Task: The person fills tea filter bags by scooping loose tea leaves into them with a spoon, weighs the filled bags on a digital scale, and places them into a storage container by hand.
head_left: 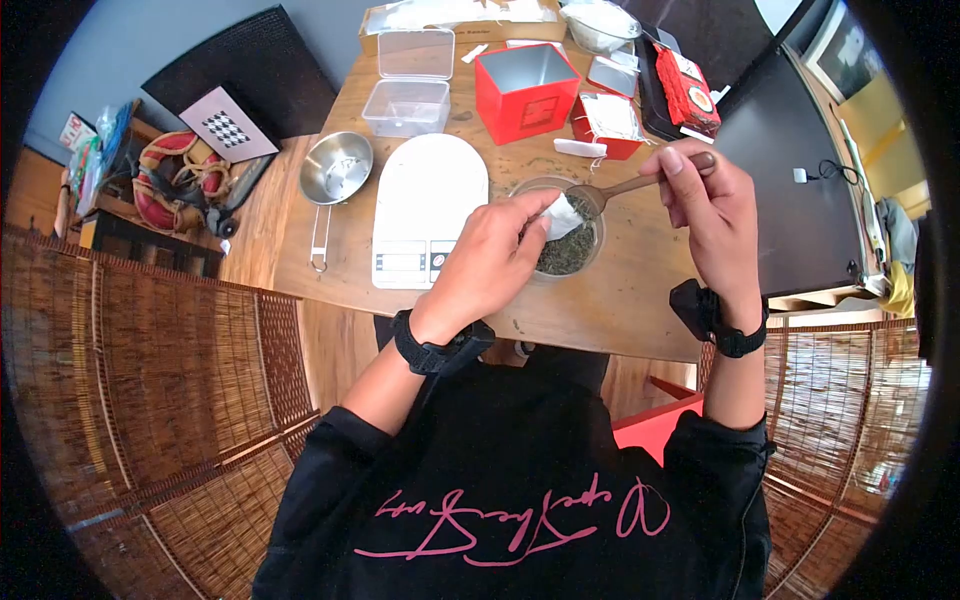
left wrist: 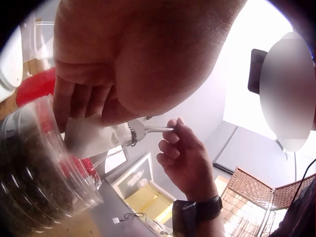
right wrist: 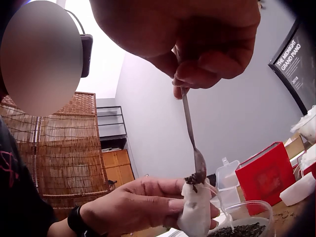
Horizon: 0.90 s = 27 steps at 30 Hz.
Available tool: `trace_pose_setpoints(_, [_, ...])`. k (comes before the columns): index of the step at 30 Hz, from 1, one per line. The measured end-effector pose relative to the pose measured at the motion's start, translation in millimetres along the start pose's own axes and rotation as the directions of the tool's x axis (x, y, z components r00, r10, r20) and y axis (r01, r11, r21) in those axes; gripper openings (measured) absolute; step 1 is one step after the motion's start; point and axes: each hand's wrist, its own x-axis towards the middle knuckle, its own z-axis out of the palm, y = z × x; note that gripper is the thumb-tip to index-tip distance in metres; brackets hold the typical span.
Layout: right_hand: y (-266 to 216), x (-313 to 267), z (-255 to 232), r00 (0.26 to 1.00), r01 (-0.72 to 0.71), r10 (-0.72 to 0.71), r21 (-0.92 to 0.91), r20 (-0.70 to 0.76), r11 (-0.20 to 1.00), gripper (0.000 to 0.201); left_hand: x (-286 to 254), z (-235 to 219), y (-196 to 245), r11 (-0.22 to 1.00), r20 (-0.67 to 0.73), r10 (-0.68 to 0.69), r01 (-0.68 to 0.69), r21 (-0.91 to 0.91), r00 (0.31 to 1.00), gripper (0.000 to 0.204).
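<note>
Pouch (right wrist: 195, 213), one, white, with a string at its mouth: gripped between the thumb and fingers of the left hand (head_left: 490, 255), mouth uppermost, over the mouth of the jar. Spoon (head_left: 632, 186), one: handle pinched between the thumb and curled fingers of the right hand (head_left: 712, 210), bowl end slanting down to the mouth of the pouch, with dark leaves (right wrist: 190, 180) lying at the pouch's lip beside it. Jar (left wrist: 42, 168), one, clear, ridged wall, uncovered, on the table (head_left: 345, 270) beneath the pouch; more dark leaves inside, and loose bits on the wood nearby. Scale (head_left: 432, 190), white, flat, just left of the jar. Pan (head_left: 318, 172), metal, its long handle pointing towards the person, left of the scale. Clear box (head_left: 405, 122), lid raised, beyond the scale. Large red box (head_left: 522, 120), open-topped, beyond the jar; small red box (head_left: 625, 149) to its right, white contents at the top. Bowl (head_left: 600, 42), with white contents, at the far edge beside a long carton (head_left: 383, 43). Straps (head_left: 432, 350), black, one on each wrist. Sleeves (head_left: 335, 450), black. Woven screens (head_left: 160, 380), brown, to either side of the person.
</note>
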Motion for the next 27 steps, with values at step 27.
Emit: trace_pose_setpoints(27, [3.3, -0.9, 24.2, 0.998, 0.065, -0.065, 0.013, 0.013, 0.998, 0.024, -1.3, -2.3, 1.8, 0.985, -0.115, 0.020, 0.000, 0.173, 0.993, 0.031])
